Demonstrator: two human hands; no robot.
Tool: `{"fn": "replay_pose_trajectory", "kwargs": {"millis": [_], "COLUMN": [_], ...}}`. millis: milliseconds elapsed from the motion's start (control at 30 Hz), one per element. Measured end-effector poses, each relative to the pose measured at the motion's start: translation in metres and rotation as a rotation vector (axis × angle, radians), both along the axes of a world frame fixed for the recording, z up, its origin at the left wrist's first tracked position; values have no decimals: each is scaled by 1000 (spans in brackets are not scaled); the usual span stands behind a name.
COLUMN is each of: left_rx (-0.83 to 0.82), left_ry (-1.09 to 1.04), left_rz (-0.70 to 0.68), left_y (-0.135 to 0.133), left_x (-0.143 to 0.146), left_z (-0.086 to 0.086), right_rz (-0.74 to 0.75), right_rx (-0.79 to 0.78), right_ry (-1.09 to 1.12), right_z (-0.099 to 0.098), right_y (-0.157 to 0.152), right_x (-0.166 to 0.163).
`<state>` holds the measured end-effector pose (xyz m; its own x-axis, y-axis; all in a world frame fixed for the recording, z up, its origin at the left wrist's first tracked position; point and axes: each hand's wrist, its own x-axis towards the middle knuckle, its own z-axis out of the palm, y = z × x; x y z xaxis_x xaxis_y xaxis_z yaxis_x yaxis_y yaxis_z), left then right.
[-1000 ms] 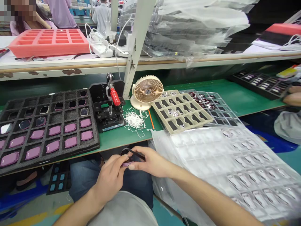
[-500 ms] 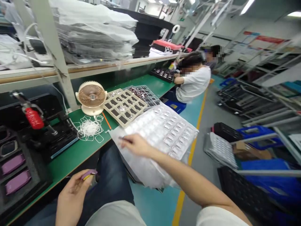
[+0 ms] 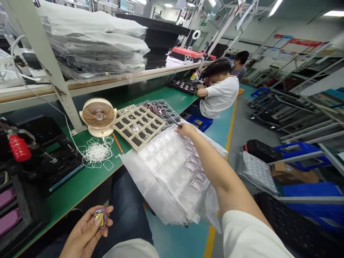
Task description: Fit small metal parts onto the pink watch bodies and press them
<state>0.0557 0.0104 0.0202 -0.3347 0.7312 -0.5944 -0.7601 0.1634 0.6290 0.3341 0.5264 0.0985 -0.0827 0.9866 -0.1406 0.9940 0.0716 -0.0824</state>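
My left hand point(image 3: 86, 233) is low over my lap and holds a small purple watch case point(image 3: 100, 217) between its fingers. My right hand point(image 3: 185, 129) is stretched out to the far end of the clear plastic blister tray point(image 3: 166, 161), next to the dark clear tray of small parts point(image 3: 161, 109). A thin dark tool seems to stick out of its fingers; its grip is hard to read. The beige tray with dark pockets point(image 3: 138, 125) lies just left of that hand.
A small beige fan point(image 3: 99, 115) and a heap of white gaskets point(image 3: 97, 153) sit on the green bench. A black press with a red handle point(image 3: 20, 147) and a black foam tray point(image 3: 10, 204) of purple cases stand at left. A seated co-worker point(image 3: 219, 95) works farther along.
The view swung right. My right hand left the purple case and reached out across the blister tray to its far end. My left hand lowered, keeping the case.
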Motion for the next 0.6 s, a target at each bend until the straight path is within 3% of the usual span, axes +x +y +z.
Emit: {"fn": "replay_pose_trajectory", "kwargs": {"millis": [100, 167, 233, 300, 400, 500, 600], "left_rx": [-31, -37, -6, 82, 249, 358, 429], "left_ry": [-99, -115, -93, -88, -114, -119, -122], "left_rz": [-21, -17, -12, -26, -64, -76, -39], "left_y": [-1, -1, 1, 4, 9, 8, 0], "left_x": [-7, -10, -12, -11, -7, -4, -6], "left_z": [7, 14, 22, 28, 30, 27, 22], "right_rz": [-28, -20, 41, 160, 423, 353, 299], "right_rx": [85, 163, 228, 241, 63, -123, -380], "right_ry": [45, 100, 177, 299, 702, 993, 1227], "right_z": [10, 16, 17, 12, 0, -16, -33], "right_y": [-9, -31, -72, -135, -248, -342, -392], "right_x": [3, -3, -18, -40, -79, -115, -140]}}
